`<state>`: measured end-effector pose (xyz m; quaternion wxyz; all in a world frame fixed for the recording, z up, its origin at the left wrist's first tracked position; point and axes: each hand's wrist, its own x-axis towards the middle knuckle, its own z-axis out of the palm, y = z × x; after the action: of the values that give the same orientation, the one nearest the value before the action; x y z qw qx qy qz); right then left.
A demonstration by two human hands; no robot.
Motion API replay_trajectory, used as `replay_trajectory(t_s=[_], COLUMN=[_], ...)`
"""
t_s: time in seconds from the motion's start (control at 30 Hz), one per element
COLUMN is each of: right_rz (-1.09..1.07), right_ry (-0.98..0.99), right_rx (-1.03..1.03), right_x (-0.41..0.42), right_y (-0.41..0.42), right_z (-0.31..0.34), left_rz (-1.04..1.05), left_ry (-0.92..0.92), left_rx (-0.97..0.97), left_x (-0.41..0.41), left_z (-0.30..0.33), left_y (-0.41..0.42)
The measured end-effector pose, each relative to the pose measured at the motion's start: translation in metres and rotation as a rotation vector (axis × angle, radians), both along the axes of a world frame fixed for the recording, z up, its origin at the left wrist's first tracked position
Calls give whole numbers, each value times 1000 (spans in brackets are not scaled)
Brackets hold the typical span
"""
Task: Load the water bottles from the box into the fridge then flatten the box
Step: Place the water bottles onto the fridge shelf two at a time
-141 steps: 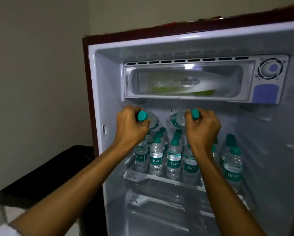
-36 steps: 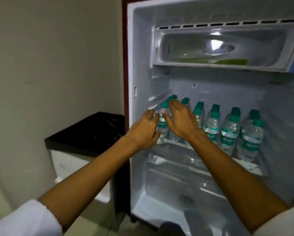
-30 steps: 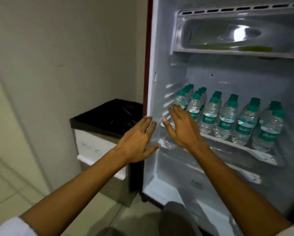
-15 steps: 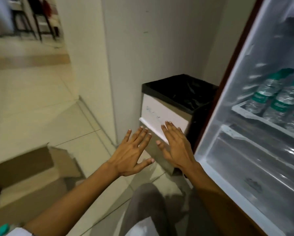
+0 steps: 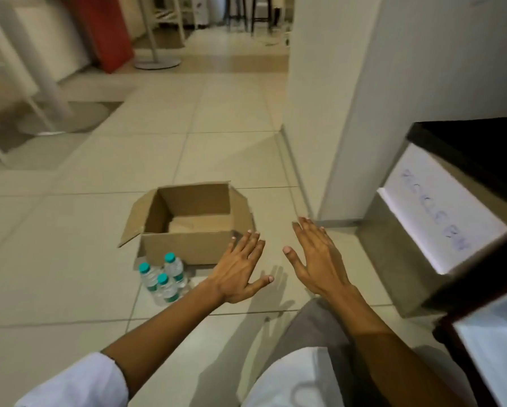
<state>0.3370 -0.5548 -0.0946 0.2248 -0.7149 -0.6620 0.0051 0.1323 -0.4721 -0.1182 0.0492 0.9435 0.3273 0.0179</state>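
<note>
Three water bottles (image 5: 163,279) stand upright in a tight cluster on the floor tiles (image 5: 70,259), just left of and below my left hand (image 5: 240,270), touching or nearly touching the near wall of the cardboard box (image 5: 187,230). The box sits beyond my left fingertips with its flaps up, and what I can see of its inside looks bare, though the near wall hides part of the bottom. A second ago both my hands were at the fridge shelf among the bottles I had just set down; now I have turned away from it, and only a corner of the fridge (image 5: 487,348) shows, off to the right of my right hand (image 5: 319,259). Both hands are released, fingers straight and spread, holding nothing, hovering above the floor side by side. The lined bin (image 5: 451,218) stands farther right of my right hand. I judge the loading nearly done: these three look like the last to carry over, so my next reach goes down and left to them, and the flattening comes after.
</note>
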Motion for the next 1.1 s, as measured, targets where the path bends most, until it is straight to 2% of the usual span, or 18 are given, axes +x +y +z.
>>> replay_trajectory(t_s=[0.13,0.33,0.5,0.73,0.9,1.1], right_rz=[127,359,547,701,735,703], right_ry=[16,-15,-110,-258,-399,-440], right_rx=[-19,-117,-268,-431,-518,-559], right_x=[-31,-80,-137,-189,-223,-240], right_y=[26,78,115,159,190,195], right_z=[-14,-45,-64,-87,-98,-119], left_rz=[217,526,698,723,677,659], left_ry=[31,92,257,344,291,158], left_rx=[-86,-90,-174,-301,-255,-203], left_x=[-34,-84,-124,-151,-154,-154], left_z=[-34,-67,-84,-107,-113,-111], left_y=[6,26,36,44,48,52])
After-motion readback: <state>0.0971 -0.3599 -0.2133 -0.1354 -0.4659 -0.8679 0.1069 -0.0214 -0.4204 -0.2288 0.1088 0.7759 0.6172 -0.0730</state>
